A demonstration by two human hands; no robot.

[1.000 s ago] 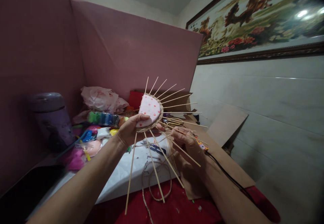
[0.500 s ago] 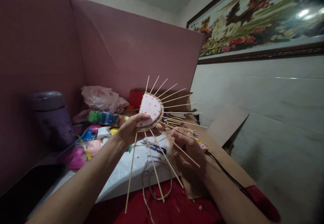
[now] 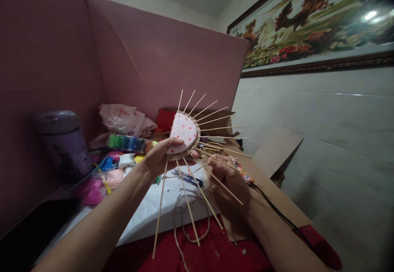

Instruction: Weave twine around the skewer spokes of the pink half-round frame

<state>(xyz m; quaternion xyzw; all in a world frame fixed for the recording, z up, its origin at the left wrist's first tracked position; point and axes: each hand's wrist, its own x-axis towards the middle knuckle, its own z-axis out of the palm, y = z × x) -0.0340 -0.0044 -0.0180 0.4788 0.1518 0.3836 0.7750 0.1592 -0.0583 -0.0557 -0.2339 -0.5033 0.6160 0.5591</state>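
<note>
My left hand (image 3: 161,154) grips the lower left of a half-round woven base (image 3: 197,138), thumb on top and fingers beneath. White cloth with red dots (image 3: 184,130) covers its face. Several thin wooden sticks (image 3: 212,119) fan out from its curved edge, and the longer ones point down toward me. To the right of the base, my right hand (image 3: 224,168) is closed in a pinch among the lower right sticks. A strand of twine (image 3: 181,177) runs across the lower sticks to its fingertips. More twine hangs in loose loops (image 3: 195,241) below.
Dark-handled pliers (image 3: 193,180) lie on the white surface beneath the sticks. Bags of coloured clay (image 3: 113,177) and a purple flask (image 3: 66,145) stand left. Cardboard (image 3: 277,198) with a black cable (image 3: 271,206) is at right. Red cloth (image 3: 221,255) covers the near edge.
The woven base has shifted very slightly to the right and its upper sticks have tipped a little with it. Both hands keep their grips almost unmoved.
</note>
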